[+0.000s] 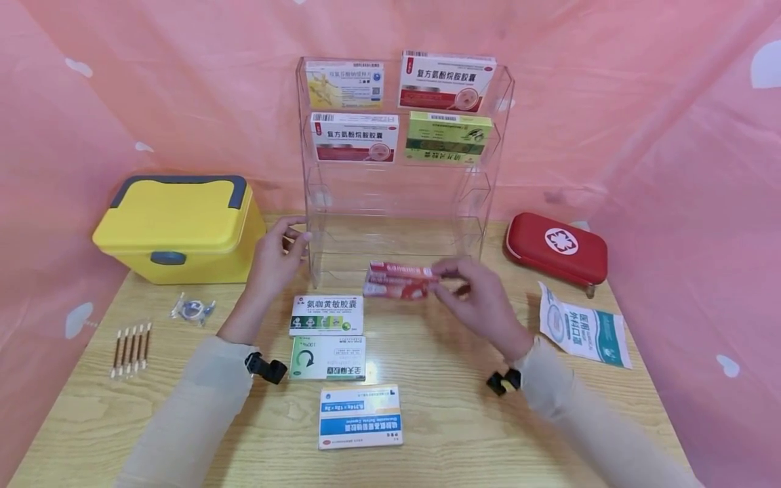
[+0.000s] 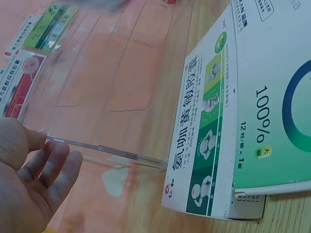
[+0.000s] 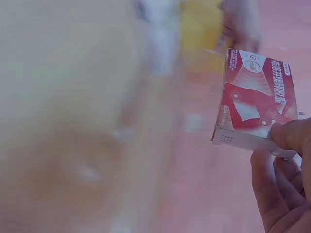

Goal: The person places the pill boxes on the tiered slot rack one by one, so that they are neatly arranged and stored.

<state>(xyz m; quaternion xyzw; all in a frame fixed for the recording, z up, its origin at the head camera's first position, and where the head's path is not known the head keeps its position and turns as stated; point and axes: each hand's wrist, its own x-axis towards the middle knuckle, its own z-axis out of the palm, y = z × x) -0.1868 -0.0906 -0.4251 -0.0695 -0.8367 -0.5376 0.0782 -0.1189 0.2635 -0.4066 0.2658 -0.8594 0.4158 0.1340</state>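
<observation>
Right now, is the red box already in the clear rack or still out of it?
Out. The right hand holds the red box above the table, in front of the clear rack, whose lower shelves hold nothing.

The box [image 1: 399, 280] held in the right hand [image 1: 482, 298] is red with white patches and white lettering. The rack [image 1: 403, 196] is clear and colourless, carrying white-and-red boxes [image 1: 355, 136] and a lime-green box [image 1: 448, 137]. The surface [image 1: 451, 420] is pale wood grain. The case [image 1: 183, 227] is yellow with grey handle. The pouch [image 1: 556, 247] is red with a white emblem. The backdrop [image 1: 671, 135] is pink with white spots.
</observation>
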